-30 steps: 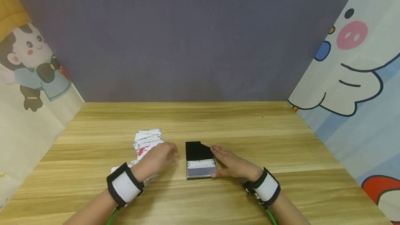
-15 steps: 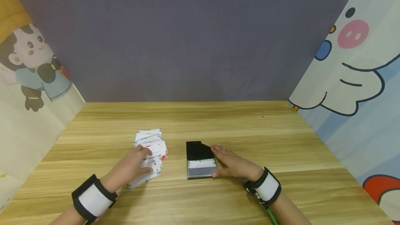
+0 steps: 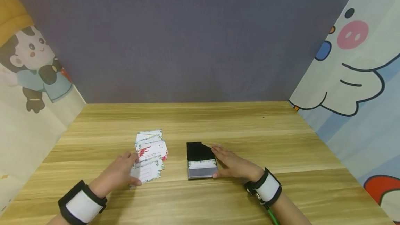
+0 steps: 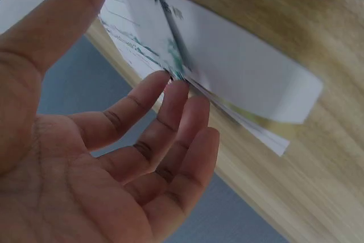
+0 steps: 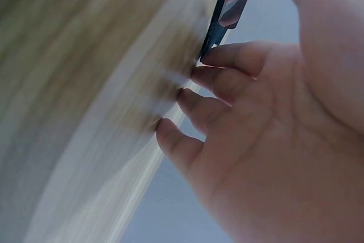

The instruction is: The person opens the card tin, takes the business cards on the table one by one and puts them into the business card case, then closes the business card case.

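A loose pile of white cards (image 3: 152, 152) with leafy and red flower prints lies spread on the table, left of centre. At its left edge my left hand (image 3: 115, 173) has thumb and fingers apart; in the left wrist view the fingertips reach right to the edges of the cards (image 4: 233, 61). A flat card case (image 3: 202, 173) with a silvery front and a raised black flap (image 3: 198, 151) stands open in the middle, a printed card showing inside. My right hand (image 3: 232, 164) rests along its right side, fingers extended to the flap and thumb at the front corner.
The wood-grain table (image 3: 265, 197) meets a dark grey panel (image 3: 187, 44) at the back. Side panels with cartoon prints flank it left and right. Both wrists wear black-and-white straps, and a green cable (image 3: 273, 216) runs from the right one.
My left hand has moved left and toward me, from beside the case across the cards to their left edge, uncovering the pile. The right hand and case have stayed in place.
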### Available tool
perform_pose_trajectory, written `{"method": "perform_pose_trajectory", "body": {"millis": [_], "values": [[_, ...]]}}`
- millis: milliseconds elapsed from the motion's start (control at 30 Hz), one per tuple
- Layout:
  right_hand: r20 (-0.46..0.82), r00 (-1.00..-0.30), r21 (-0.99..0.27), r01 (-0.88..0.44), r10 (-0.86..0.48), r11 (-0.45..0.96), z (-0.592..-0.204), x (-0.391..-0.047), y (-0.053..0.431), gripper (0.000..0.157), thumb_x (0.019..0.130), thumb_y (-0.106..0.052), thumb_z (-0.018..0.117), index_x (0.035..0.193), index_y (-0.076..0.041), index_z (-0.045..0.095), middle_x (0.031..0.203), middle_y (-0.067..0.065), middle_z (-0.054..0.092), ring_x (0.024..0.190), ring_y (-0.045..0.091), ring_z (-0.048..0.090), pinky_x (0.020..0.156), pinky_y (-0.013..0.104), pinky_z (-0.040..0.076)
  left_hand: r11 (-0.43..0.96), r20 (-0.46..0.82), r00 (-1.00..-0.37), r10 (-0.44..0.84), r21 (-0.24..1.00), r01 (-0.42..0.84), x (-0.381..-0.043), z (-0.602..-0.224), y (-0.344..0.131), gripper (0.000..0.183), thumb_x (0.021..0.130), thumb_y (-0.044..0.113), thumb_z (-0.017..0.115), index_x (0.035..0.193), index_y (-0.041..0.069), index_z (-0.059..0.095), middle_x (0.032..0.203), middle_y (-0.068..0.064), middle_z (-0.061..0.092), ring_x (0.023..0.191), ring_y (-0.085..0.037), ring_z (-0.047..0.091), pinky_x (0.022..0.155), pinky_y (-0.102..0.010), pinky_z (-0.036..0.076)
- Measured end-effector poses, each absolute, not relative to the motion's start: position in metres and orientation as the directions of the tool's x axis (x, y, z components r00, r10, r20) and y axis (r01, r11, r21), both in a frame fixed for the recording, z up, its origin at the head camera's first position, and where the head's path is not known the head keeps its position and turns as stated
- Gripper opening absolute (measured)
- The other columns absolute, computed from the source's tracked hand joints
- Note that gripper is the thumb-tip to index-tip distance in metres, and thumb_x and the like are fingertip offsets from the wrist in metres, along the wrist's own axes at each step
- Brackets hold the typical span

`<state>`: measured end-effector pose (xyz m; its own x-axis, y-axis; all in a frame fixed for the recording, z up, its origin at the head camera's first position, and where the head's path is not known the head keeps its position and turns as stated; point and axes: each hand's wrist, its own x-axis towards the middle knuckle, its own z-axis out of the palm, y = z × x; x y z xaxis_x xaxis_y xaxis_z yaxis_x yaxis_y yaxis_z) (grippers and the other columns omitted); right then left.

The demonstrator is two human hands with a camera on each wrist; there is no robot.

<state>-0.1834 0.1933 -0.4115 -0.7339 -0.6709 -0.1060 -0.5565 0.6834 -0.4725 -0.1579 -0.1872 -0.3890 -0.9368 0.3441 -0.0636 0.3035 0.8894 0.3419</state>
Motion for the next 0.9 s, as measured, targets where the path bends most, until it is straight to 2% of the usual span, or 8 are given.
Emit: {"method": "perform_pose_trajectory", "body": {"millis": [133, 367, 533, 900], "values": [[-0.109, -0.735, -0.470, -0.556, -0.670, 0.686, -0.4135, -0.1842, 0.1939, 0.091, 0.080, -0.052, 0.057, 0.140, 0.005, 0.019, 0.149, 0.025, 0.017, 0.134, 0.039, 0.013, 0.107, 0.058, 0.020, 0.896, -0.078, -0.941, 0.330, 0.340, 0.286, -0.1593, -0.3891, -0.1864, 0.059, 0.051, 0.034, 0.081, 0.093, 0.003, 0.054, 0.084, -0.009, 0.053, 0.074, -0.021, 0.049, 0.065, -0.043, 0.048], [-0.112, -0.737, -0.471, -0.551, -0.666, 0.689, -0.4138, -0.1846, 0.1944, 0.091, 0.080, -0.051, 0.057, 0.141, 0.003, 0.018, 0.150, 0.023, 0.015, 0.135, 0.037, 0.011, 0.108, 0.057, 0.019, 0.902, -0.089, -0.948, 0.305, 0.347, 0.258, -0.1599, -0.3894, -0.1856, 0.054, 0.051, 0.031, 0.082, 0.087, 0.005, 0.053, 0.080, -0.006, 0.052, 0.070, -0.020, 0.045, 0.063, -0.039, 0.045], [-0.112, -0.739, -0.469, -0.550, -0.664, 0.691, -0.4135, -0.1843, 0.1942, 0.090, 0.081, -0.052, 0.056, 0.141, 0.003, 0.018, 0.150, 0.023, 0.016, 0.135, 0.036, 0.012, 0.108, 0.057, 0.019, 0.895, -0.044, -0.951, 0.305, 0.356, 0.271, -0.1597, -0.3891, -0.1861, 0.046, 0.053, 0.024, 0.082, 0.083, 0.006, 0.053, 0.079, -0.005, 0.051, 0.070, -0.019, 0.045, 0.063, -0.038, 0.046], [-0.107, -0.735, -0.482, -0.551, -0.669, 0.682, -0.4116, -0.1823, 0.1939, 0.090, 0.081, -0.051, 0.057, 0.141, 0.005, 0.018, 0.149, 0.025, 0.016, 0.135, 0.038, 0.012, 0.107, 0.058, 0.020, 0.850, 0.077, -0.944, 0.320, 0.417, 0.322, -0.1614, -0.3813, -0.1824, 0.018, 0.075, 0.004, 0.069, 0.078, 0.008, 0.051, 0.066, -0.001, 0.051, 0.058, -0.013, 0.043, 0.051, -0.030, 0.041]]}}
